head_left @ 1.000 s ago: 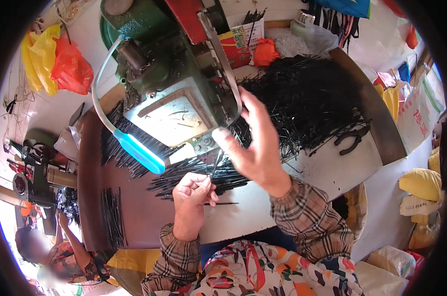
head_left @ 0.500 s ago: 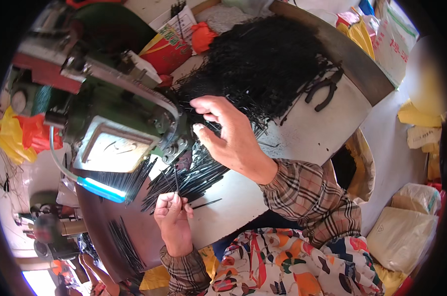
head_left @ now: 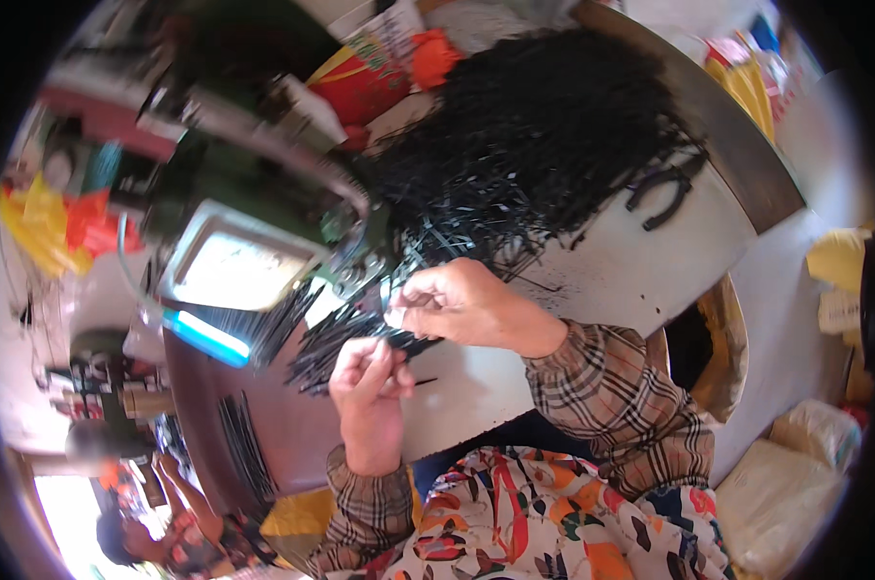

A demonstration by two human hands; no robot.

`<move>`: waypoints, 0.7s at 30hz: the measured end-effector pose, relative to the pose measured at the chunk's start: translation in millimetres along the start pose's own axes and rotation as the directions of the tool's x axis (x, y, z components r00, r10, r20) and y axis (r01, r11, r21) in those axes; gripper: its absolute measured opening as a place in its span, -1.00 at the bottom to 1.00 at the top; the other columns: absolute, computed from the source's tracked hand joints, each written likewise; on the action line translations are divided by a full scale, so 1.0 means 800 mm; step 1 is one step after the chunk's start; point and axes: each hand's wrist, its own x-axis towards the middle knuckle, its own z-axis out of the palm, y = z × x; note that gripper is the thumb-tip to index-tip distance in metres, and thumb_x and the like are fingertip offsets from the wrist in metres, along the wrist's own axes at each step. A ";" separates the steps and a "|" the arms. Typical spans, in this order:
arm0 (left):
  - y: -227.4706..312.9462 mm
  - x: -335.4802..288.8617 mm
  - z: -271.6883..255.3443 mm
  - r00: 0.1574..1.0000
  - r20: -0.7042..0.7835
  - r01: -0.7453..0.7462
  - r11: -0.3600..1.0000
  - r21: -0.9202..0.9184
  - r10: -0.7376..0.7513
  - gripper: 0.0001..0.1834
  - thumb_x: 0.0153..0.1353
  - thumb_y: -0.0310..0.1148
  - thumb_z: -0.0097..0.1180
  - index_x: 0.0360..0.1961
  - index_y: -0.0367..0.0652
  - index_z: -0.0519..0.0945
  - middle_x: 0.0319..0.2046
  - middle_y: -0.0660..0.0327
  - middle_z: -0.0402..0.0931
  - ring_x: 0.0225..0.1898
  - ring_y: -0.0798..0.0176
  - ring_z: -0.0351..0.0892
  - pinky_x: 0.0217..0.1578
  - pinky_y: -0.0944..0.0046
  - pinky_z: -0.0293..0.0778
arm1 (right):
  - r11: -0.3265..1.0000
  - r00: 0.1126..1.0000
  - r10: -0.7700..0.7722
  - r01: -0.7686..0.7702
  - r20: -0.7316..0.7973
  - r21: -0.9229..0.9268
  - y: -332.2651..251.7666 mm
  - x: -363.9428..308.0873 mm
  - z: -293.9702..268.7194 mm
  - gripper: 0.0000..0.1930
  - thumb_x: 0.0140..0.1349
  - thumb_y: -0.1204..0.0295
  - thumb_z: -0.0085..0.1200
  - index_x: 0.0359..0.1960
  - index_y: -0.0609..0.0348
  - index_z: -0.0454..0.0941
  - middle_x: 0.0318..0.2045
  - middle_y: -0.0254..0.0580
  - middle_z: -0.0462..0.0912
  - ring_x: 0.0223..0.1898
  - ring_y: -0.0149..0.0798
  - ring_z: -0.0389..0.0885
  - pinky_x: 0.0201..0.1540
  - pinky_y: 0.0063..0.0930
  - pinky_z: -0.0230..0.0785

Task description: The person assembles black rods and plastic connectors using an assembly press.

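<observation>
Hands at the machine, as I see them from my remote post; my R hand (head_left: 476,309) has come in over the last half-sec., from beside the dark green metal machine (head_left: 249,188) to just above my L hand (head_left: 372,387), so both now work at one spot; L thumb & fingers are pinched, apparently on a slender black stick, its end lost in blur; R fingers curl inward, but whether they grip anything I can't tell; the other slender black sticks (head_left: 323,360) lie fanned under the machine's head, just beyond L hand.

Containers: pale worktable w/ raised brown rim (head_left: 761,179) bears a big tangled heap of thin black strips (head_left: 563,135), black-handled pliers (head_left: 659,200) near its R edge; tan wide-mouthed sack (head_left: 730,353) below the table's R side, interior dark, contents n/k; red-and-yellow printed packet (head_left: 360,85) behind the machine, contents hidden.
</observation>
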 end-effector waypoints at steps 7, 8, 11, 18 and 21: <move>-0.014 0.008 -0.002 0.982 0.174 0.067 0.997 0.037 -0.072 -0.93 0.27 -0.49 0.10 -0.26 -0.26 0.52 -0.37 0.15 0.60 -0.47 0.36 0.59 -0.50 0.42 0.46 | 0.893 0.979 0.177 -0.201 0.097 0.403 -0.002 -0.003 0.012 -0.79 0.24 0.38 0.12 -0.34 0.34 0.60 -0.51 -0.38 0.58 -0.49 -0.61 0.45 -0.46 -0.67 0.28; -0.014 0.007 -0.009 0.971 0.231 0.039 0.995 0.088 -0.059 -0.93 0.26 -0.49 0.11 -0.26 -0.24 0.51 -0.38 0.16 0.61 -0.46 0.36 0.59 -0.48 0.43 0.47 | 0.882 0.982 0.160 -0.190 0.104 0.432 -0.002 -0.002 0.015 -0.80 0.24 0.38 0.12 -0.35 0.32 0.59 -0.50 -0.39 0.57 -0.48 -0.61 0.44 -0.45 -0.68 0.27; 0.005 0.010 -0.042 0.978 0.191 -0.144 0.921 0.363 0.078 -0.94 0.23 -0.50 0.16 -0.32 -0.27 0.59 -0.38 0.21 0.62 -0.43 0.39 0.60 -0.45 0.43 0.46 | 0.840 0.962 0.214 -0.270 0.171 0.471 -0.015 -0.002 0.013 -0.85 0.28 0.46 0.07 -0.29 0.34 0.57 -0.39 -0.29 0.60 -0.47 -0.56 0.47 -0.36 -0.70 0.34; 0.031 0.123 -0.150 0.818 0.149 -0.399 0.361 0.843 0.555 -0.90 0.04 -0.52 0.25 -0.38 -0.26 0.63 -0.47 0.09 0.55 -0.40 0.13 0.61 -0.36 0.22 0.49 | 0.849 0.969 0.196 -0.243 0.148 0.469 -0.008 -0.002 0.012 -0.89 0.28 0.51 0.08 -0.25 0.31 0.49 -0.37 -0.21 0.59 -0.44 -0.52 0.51 -0.30 -0.65 0.38; 0.016 0.139 -0.157 0.785 0.224 -0.406 0.206 0.890 0.578 -0.90 0.05 -0.51 0.24 -0.36 -0.23 0.61 -0.46 0.08 0.53 -0.39 0.03 0.58 -0.34 0.11 0.48 | 0.836 0.965 0.215 -0.263 0.153 0.482 0.002 -0.006 0.014 -0.89 0.28 0.51 0.10 -0.27 0.30 0.47 -0.37 -0.19 0.59 -0.45 -0.52 0.51 -0.31 -0.67 0.38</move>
